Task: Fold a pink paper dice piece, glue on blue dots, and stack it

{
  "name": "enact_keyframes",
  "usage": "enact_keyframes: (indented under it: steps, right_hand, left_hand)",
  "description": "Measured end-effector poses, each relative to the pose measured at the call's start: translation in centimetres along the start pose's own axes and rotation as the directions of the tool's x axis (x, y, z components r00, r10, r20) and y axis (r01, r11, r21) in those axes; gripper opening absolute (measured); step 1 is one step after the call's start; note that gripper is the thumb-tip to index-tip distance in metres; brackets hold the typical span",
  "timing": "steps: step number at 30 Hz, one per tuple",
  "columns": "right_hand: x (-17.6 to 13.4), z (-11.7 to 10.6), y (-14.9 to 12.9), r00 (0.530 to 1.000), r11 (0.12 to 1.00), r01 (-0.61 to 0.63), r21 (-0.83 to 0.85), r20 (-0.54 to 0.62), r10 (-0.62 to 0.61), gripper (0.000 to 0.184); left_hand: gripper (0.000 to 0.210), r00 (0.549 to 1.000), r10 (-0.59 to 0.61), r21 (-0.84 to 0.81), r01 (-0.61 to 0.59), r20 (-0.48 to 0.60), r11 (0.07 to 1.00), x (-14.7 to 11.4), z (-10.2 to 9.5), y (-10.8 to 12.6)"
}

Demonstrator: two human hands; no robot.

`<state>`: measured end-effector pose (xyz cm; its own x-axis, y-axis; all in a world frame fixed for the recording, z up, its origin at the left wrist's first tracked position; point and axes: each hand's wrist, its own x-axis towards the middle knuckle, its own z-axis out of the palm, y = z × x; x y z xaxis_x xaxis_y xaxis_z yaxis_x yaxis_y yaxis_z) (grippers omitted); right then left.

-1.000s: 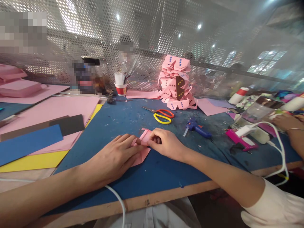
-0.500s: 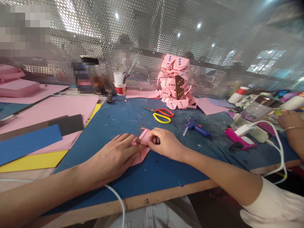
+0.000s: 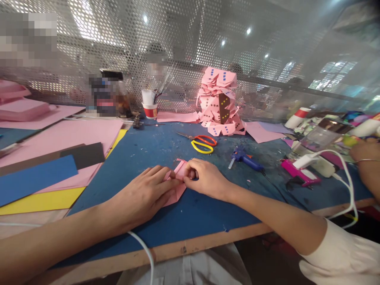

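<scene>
Two sets of fingers meet on a small piece of folded pink paper, which lies on the blue tabletop in front of the person. On the right hand the fingers are curled in, thumb and forefinger pinching the paper's edge. The left hand lies palm down across the other side; its fingers are lightly bent, and I cannot tell whether they grip the paper or only press it.

The step looks like working a crease by touch, so the left hand would do best as a steady weight, bearing down evenly so that the sheet does not creep. The right thumb and forefinger should travel along the fold in short, firm pinches; dragging could skew the edge or wrinkle thin paper. Since the left hand hides much of the piece, lifting a finger to check alignment would be wise before pressing hard.

Beyond the hands, the scissors with red and yellow handles lie well clear, and the blue glue gun sits to the right, its nozzle worth avoiding in case it is hot. Farther back stands a pile of pink paper cut-outs with small coloured squares.
</scene>
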<state>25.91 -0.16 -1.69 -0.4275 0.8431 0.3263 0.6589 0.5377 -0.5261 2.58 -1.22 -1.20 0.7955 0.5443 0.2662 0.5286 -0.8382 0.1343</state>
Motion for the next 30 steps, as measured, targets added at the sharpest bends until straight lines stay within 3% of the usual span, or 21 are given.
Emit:
enact_keyframes:
  steps: [13, 30]
  right_hand:
    - [0.09, 0.01, -0.05, 0.999, 1.000, -0.028, 0.014, 0.025, 0.028, 0.010]
    - [-0.07, -0.61, -0.10, 0.997, 0.996, -0.056, 0.076, 0.050, 0.053, 0.008]
  left_hand:
    - [0.028, 0.995, 0.038, -0.004, -0.039, -0.095, 0.999, 0.16, -0.23, 0.12]
    - [0.030, 0.995, 0.029, -0.016, -0.031, -0.091, 0.999, 0.14, -0.30, 0.25]
